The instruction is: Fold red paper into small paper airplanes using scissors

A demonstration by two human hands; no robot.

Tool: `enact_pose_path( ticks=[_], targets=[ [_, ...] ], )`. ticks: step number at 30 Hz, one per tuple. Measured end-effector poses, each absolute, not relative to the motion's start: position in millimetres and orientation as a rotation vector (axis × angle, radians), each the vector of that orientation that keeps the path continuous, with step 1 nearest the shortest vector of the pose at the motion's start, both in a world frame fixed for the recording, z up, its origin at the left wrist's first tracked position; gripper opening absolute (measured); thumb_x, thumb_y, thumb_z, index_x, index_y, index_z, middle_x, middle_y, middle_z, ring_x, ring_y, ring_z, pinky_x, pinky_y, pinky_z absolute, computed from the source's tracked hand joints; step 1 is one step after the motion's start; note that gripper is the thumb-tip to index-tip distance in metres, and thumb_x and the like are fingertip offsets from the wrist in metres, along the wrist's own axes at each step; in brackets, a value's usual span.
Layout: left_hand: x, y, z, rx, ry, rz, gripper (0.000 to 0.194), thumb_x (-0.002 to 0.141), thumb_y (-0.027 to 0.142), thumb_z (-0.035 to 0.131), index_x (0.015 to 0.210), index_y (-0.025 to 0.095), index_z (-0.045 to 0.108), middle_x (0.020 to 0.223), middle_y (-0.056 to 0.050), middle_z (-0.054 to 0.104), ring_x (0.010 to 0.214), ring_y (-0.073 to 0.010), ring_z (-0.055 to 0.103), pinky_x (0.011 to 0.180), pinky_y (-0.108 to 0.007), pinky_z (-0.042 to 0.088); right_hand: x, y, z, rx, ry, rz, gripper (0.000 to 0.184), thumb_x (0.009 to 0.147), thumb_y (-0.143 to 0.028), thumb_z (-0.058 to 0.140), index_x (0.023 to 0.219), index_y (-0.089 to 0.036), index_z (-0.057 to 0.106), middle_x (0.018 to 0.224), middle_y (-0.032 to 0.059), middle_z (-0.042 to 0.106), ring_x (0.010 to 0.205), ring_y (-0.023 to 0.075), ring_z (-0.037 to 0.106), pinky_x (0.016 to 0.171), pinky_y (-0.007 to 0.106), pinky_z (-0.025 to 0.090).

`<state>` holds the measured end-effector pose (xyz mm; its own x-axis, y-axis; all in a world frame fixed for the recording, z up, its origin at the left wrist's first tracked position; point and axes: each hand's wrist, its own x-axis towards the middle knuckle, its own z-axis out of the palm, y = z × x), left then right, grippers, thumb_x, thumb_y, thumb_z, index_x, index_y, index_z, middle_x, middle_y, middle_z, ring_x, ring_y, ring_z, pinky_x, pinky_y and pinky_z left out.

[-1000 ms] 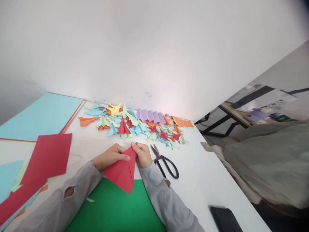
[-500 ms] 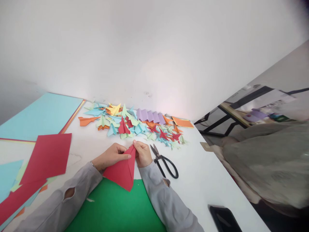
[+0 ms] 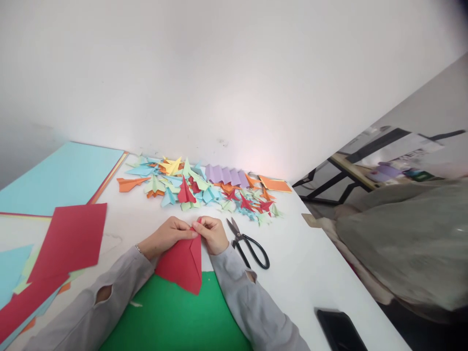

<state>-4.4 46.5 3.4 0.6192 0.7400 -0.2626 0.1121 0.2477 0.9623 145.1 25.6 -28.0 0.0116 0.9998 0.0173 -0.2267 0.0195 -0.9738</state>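
Observation:
A folded sheet of red paper (image 3: 180,265) hangs between my two hands, its narrow end up and its wide end down over the green mat (image 3: 175,321). My left hand (image 3: 168,237) pinches it near the top from the left side. At the upper tip, the thumb and fingers of my right hand (image 3: 213,235) are closed on the paper, close to my left fingertips. Creases run down the paper's right part. Just right of my right hand lies a pair of black-handled scissors (image 3: 252,249), its blades slightly apart.
Many coloured paper planes (image 3: 186,191) lie piled along the wall, beside a pleated purple paper (image 3: 227,175). At left are red sheets (image 3: 71,239) and a large light-blue sheet (image 3: 62,175). A black phone (image 3: 340,329) lies near the right edge; beyond is a grey-green cloth (image 3: 405,239).
My right hand has shifted slightly left and down, its fingertips now closer to my left hand's. The red paper's lower point has dropped a little.

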Motion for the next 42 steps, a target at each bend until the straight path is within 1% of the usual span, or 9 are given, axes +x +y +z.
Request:
enact_pose_path(
  ticks=[7, 13, 17, 24, 28, 30, 34, 38, 42],
  targets=[
    [-7, 46, 5, 1.266, 0.758, 0.465, 0.048, 0.067, 0.046, 0.068, 0.043, 0.013, 0.043, 0.042, 0.006, 0.034, 0.043, -0.0045, 0.025, 0.044, -0.023, 0.016, 143, 26, -27, -1.054, -0.894, 1.309, 0.036, 0.057, -0.043, 0.077, 0.046, -0.017, 0.055, 0.045, -0.0043, 0.052, 0.044, 0.0077, 0.039, 0.045, 0.023, 0.028],
    [-10, 45, 7, 1.190, 0.731, 0.382, 0.041, 0.071, 0.047, 0.066, 0.052, 0.011, 0.058, 0.049, -0.001, 0.054, 0.044, -0.0086, 0.043, 0.046, -0.023, 0.028, 144, 29, -14, -1.004, -0.502, 1.336, 0.042, 0.048, -0.043, 0.082, 0.043, -0.018, 0.048, 0.039, -0.0061, 0.049, 0.037, 0.0064, 0.037, 0.040, 0.022, 0.028],
    [-11, 45, 8, 1.177, 0.735, 0.407, 0.037, 0.072, 0.046, 0.066, 0.060, 0.011, 0.065, 0.058, -0.004, 0.062, 0.051, -0.0121, 0.052, 0.051, -0.024, 0.036, 148, 30, -13, -0.970, -0.435, 1.324, 0.041, 0.049, -0.042, 0.082, 0.045, -0.019, 0.048, 0.041, -0.0061, 0.050, 0.038, 0.0076, 0.040, 0.041, 0.023, 0.032],
    [-6, 48, 5, 1.103, 0.824, 0.754, 0.037, 0.069, 0.051, 0.066, 0.072, 0.014, 0.068, 0.066, -0.003, 0.065, 0.063, -0.0161, 0.059, 0.060, -0.027, 0.046, 147, 28, -15, -0.933, -0.509, 1.387, 0.028, 0.048, -0.038, 0.082, 0.056, -0.019, 0.063, 0.047, -0.0039, 0.058, 0.044, 0.0123, 0.050, 0.048, 0.028, 0.041],
    [-5, 52, 4, 1.252, 0.892, 0.977, 0.030, 0.072, 0.044, 0.066, 0.083, 0.017, 0.071, 0.082, -0.003, 0.066, 0.075, -0.0160, 0.059, 0.067, -0.026, 0.047, 144, 29, -19, -0.932, -0.544, 1.283, 0.024, 0.051, -0.038, 0.080, 0.061, -0.021, 0.067, 0.050, -0.0036, 0.059, 0.048, 0.0128, 0.051, 0.051, 0.029, 0.042],
    [-5, 53, 2, 1.370, 0.928, 1.128, 0.025, 0.073, 0.039, 0.065, 0.085, 0.017, 0.071, 0.086, -0.004, 0.063, 0.078, -0.0158, 0.057, 0.065, -0.025, 0.047, 144, 30, -20, -0.971, -0.635, 1.151, 0.020, 0.055, -0.038, 0.078, 0.062, -0.021, 0.069, 0.053, -0.0030, 0.060, 0.050, 0.0121, 0.050, 0.052, 0.028, 0.042],
    [-5, 54, -4, 1.690, 1.009, 1.430, 0.013, 0.074, 0.027, 0.064, 0.081, 0.020, 0.072, 0.076, -0.002, 0.054, 0.072, -0.0134, 0.053, 0.063, -0.025, 0.045, 146, 27, -17, -1.144, -0.876, 0.795, 0.013, 0.062, -0.033, 0.073, 0.063, -0.019, 0.072, 0.050, -0.0029, 0.055, 0.048, 0.0106, 0.044, 0.049, 0.026, 0.038],
    [-6, 51, -6, 1.986, 1.085, 1.611, 0.014, 0.077, 0.021, 0.061, 0.085, 0.022, 0.073, 0.064, 0.001, 0.048, 0.062, -0.0114, 0.048, 0.059, -0.024, 0.042, 142, 19, -13, -1.202, -0.956, 0.661, 0.011, 0.066, -0.030, 0.070, 0.071, -0.021, 0.074, 0.044, -0.0041, 0.053, 0.043, 0.0108, 0.044, 0.046, 0.026, 0.037],
    [-8, 46, -7, 2.043, 1.133, 1.601, 0.019, 0.081, 0.021, 0.056, 0.090, 0.021, 0.072, 0.063, -0.001, 0.058, 0.059, -0.0114, 0.053, 0.059, -0.023, 0.043, 138, 11, -13, -1.191, -1.092, 0.637, 0.017, 0.071, -0.027, 0.066, 0.085, -0.024, 0.074, 0.055, -0.0013, 0.064, 0.042, 0.0117, 0.050, 0.047, 0.028, 0.042]
  ],
)
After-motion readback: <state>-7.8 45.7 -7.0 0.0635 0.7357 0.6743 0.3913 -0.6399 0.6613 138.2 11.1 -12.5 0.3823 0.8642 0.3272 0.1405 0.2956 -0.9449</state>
